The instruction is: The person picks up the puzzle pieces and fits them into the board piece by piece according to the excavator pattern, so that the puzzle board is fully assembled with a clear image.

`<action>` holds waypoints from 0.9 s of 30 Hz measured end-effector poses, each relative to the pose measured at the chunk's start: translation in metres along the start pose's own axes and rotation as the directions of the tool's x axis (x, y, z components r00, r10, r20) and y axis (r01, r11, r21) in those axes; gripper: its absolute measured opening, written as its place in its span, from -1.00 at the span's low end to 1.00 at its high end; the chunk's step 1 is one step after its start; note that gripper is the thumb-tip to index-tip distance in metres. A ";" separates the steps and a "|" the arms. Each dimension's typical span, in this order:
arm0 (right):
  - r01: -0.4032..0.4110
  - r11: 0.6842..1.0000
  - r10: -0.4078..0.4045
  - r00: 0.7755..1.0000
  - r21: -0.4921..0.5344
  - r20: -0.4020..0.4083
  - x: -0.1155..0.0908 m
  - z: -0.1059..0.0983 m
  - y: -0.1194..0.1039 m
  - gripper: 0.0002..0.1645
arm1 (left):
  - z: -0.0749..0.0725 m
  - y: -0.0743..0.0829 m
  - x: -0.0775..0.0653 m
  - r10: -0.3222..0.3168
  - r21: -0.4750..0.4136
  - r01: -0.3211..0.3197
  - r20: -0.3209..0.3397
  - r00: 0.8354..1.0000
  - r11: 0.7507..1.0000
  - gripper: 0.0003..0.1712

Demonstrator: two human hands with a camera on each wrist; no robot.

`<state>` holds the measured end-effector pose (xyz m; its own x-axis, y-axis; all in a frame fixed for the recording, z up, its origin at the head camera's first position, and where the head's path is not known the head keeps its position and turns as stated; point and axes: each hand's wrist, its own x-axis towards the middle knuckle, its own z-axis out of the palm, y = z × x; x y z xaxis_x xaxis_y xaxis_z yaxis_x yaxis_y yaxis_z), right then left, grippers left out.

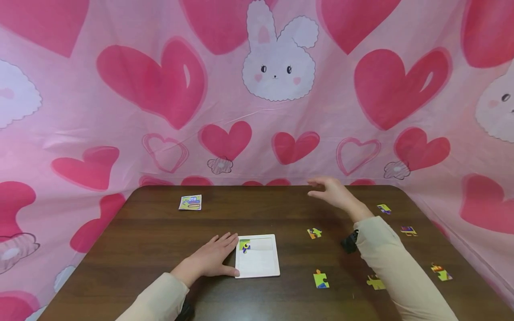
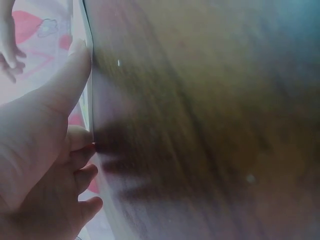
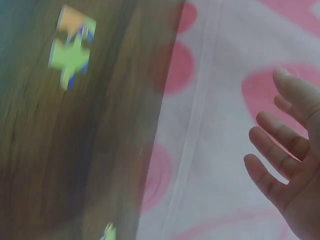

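A square white puzzle tray [image 1: 258, 263] lies on the table, with one green and blue puzzle piece [image 1: 243, 244] in its upper left corner. My left hand [image 1: 214, 258] rests at the tray's left side, thumb at the lower corner and fingers stretched toward the upper one. In the left wrist view, the left thumb [image 2: 70, 75] lies along the tray's thin edge. Raised over the far part of the table, my right hand [image 1: 333, 192] holds nothing, its fingers loosely bent. The nearest piece below it is an orange and green puzzle piece [image 1: 315, 233].
More loose pieces lie to the right: a green one [image 1: 320, 279], a yellow one [image 1: 375, 282] partly behind the right sleeve, and several near the right edge, including a striped one [image 1: 441, 272]. A small picture card [image 1: 190, 202] lies at the back left. A pink heart-patterned cloth [image 1: 273, 120] hangs behind.
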<state>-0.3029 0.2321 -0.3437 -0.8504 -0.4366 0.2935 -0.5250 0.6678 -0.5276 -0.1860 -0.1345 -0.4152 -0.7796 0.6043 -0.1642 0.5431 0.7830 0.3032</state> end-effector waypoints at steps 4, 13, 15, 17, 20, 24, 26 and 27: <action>-0.063 0.997 0.065 0.996 0.038 -0.054 -0.010 -0.015 0.025 -0.49 | 0.000 0.000 0.000 -0.004 -0.005 0.004 0.002 1.000 1.000 0.03; -0.262 0.964 0.265 0.961 0.055 -0.074 -0.041 -0.028 0.078 -0.39 | 0.000 0.002 -0.001 -0.015 0.002 0.015 0.009 1.000 1.000 0.03; -0.286 0.958 0.288 0.955 0.030 -0.073 -0.048 -0.026 0.089 -0.41 | 0.000 0.002 0.000 -0.019 0.003 0.019 0.011 1.000 1.000 0.03; -0.302 0.953 0.301 0.951 -0.008 -0.074 -0.054 -0.024 0.098 -0.44 | 0.000 0.002 0.000 -0.022 0.004 0.022 0.014 1.000 1.000 0.03; -0.324 0.945 0.320 0.944 -0.047 -0.074 -0.062 -0.020 0.110 -0.47 | 0.000 0.002 0.000 -0.024 -0.001 0.024 0.018 1.000 1.000 0.03; -0.334 0.940 0.330 0.942 -0.071 -0.062 -0.068 -0.016 0.120 -0.47 | 0.000 0.003 0.000 -0.025 -0.004 0.025 0.019 1.000 1.000 0.03; -0.330 0.940 0.327 0.944 -0.091 -0.048 -0.070 -0.015 0.123 -0.47 | 0.000 0.003 0.000 -0.025 -0.002 0.025 0.019 0.999 1.000 0.03; -0.327 0.939 0.325 0.945 -0.105 -0.039 -0.071 -0.015 0.124 -0.47 | -0.001 0.003 0.000 -0.027 -0.003 0.027 0.020 0.999 1.000 0.03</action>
<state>-0.3084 0.3546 -0.4176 -0.9755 -0.1723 0.1370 -0.2185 0.8334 -0.5076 -0.1840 -0.1321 -0.4136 -0.7876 0.5858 -0.1911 0.5209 0.7986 0.3016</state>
